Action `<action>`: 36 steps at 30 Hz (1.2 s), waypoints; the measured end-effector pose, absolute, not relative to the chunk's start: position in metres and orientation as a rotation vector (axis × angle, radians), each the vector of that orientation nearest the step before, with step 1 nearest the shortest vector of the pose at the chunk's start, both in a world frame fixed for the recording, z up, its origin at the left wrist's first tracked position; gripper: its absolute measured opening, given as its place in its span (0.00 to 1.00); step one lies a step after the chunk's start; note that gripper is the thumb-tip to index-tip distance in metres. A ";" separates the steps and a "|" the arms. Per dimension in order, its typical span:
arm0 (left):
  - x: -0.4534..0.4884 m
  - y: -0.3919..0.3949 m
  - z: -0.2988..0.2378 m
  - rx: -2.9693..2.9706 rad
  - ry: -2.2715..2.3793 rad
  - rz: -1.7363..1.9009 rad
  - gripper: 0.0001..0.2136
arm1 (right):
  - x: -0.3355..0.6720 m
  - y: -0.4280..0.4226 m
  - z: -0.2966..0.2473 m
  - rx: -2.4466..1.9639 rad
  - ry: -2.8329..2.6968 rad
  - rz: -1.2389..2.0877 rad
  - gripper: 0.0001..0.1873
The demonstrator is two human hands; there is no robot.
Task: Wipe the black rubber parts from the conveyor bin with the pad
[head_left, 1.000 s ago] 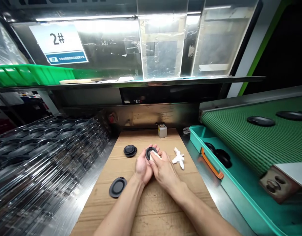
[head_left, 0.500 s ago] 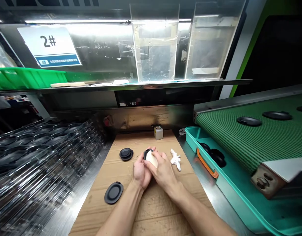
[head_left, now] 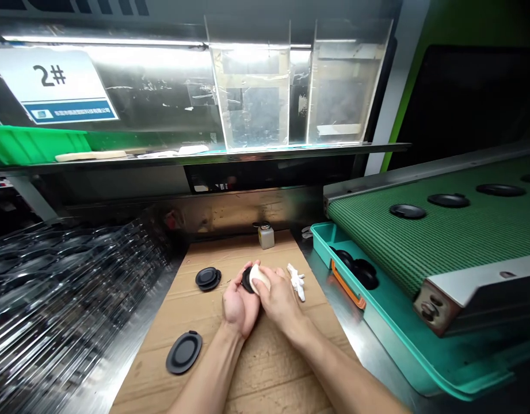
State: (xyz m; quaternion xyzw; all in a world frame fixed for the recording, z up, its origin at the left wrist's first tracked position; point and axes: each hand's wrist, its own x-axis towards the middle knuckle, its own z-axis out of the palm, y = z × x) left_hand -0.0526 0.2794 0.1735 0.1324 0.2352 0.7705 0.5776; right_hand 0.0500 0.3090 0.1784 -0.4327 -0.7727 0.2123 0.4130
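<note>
A cardboard sheet [head_left: 269,385] covers the bench, with a green belt conveyor [head_left: 420,247] and a teal tray [head_left: 377,328] to the right. Mid-sheet, well apart from its edges, the left hand [head_left: 239,305] curls around a round black rubber disc [head_left: 247,282], tilted with its face rightward. The right hand [head_left: 279,299] grasps a white pad [head_left: 259,279], pressing it against that face. An oval black disc [head_left: 184,352] lies nearer, to the left.

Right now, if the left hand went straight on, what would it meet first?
Probably the small plastic bottle at the far end of the cardboard sheet, beyond the black disc in the left hand. Depth is hard to judge, so it might pass beside it.
</note>
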 end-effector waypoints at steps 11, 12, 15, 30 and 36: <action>-0.035 0.275 0.172 0.467 0.612 1.856 0.16 | 0.038 0.301 0.186 -1.246 -1.795 0.563 0.12; -0.036 0.276 0.172 0.468 0.642 1.858 0.16 | 0.036 0.301 0.185 -1.213 -1.802 0.583 0.12; -0.039 0.278 0.172 0.420 0.664 1.869 0.14 | 0.033 0.301 0.182 -1.183 -1.813 0.585 0.12; -0.075 0.278 0.181 0.055 0.656 1.591 0.13 | 0.071 0.343 0.161 -1.219 -1.777 0.513 0.15; -0.086 0.275 0.182 0.005 0.580 1.588 0.14 | 0.069 0.336 0.155 -1.183 -1.937 0.435 0.13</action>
